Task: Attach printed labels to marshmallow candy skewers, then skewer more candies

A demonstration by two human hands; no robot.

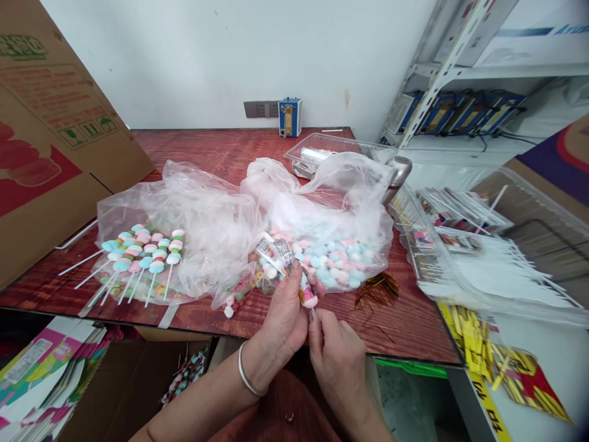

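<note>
My left hand (284, 310) is closed round a small clear printed wrapper (275, 252) with a candy skewer (307, 296) partly inside it, just over the table's front edge. My right hand (335, 353) pinches the white stick end of that skewer from below. Behind my hands lies an open plastic bag (335, 261) of loose pink, blue and white marshmallow candies. To the left, several finished candy skewers (140, 255) lie on another plastic bag (193, 209).
The red wooden table (221, 150) carries a clear plastic tray (317, 153), a metal cup (398, 175) and a bundle of gold twist ties (377, 288). Trays of white sticks (488, 264) stand at right, cardboard boxes (50, 129) at left, shelving (464, 80) behind.
</note>
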